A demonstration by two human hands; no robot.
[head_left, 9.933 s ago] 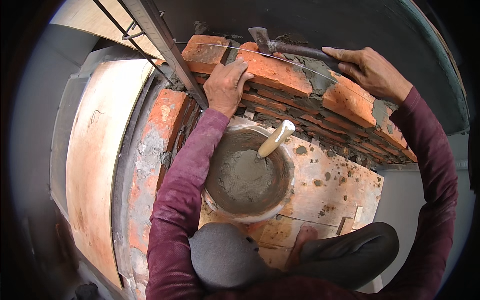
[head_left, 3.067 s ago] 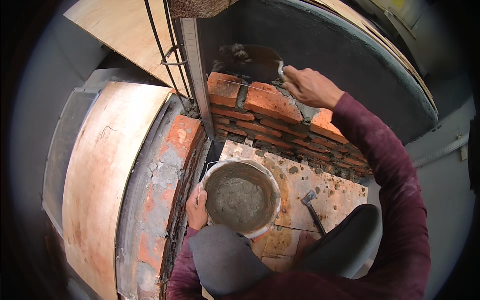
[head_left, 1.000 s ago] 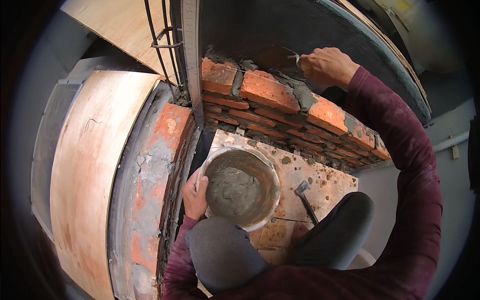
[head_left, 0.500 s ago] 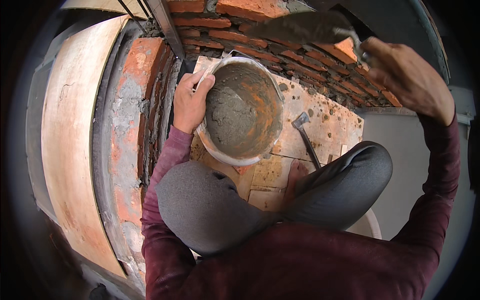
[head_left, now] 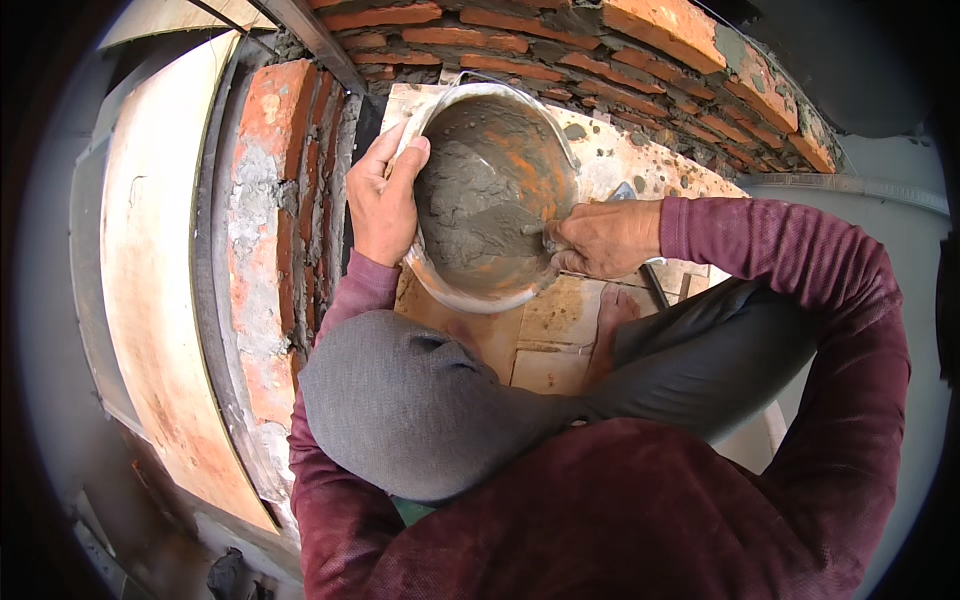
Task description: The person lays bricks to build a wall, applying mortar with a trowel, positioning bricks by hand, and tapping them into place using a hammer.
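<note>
A white bucket (head_left: 463, 301) stands in front of me, its inside smeared with grey and orange. Wet grey mortar (head_left: 463, 190) covers its bottom. My left hand (head_left: 388, 197) grips the bucket's left rim, thumb over the edge and fingers outside. At the right rim, my right hand (head_left: 603, 238) is closed round the handle of a trowel (head_left: 503, 228). The trowel's blade lies in the mortar, partly coated with it, so its outline is hard to make out. The bucket's wire handle rests against the far side.
A brick wall (head_left: 665, 30) with mortar joints curves across the far side; another brick edge (head_left: 270, 200) stands at left beside a plywood sheet (head_left: 150, 250). Right of the bucket, a hammer (head_left: 655, 287) lies partly hidden on mortar-spotted boards (head_left: 555, 318), near my bare foot (head_left: 612, 320).
My right hand has brought the trowel down from above the far wall into the bucket's mortar. My left hand keeps its hold on the rim, and the bucket looks slightly tilted.
</note>
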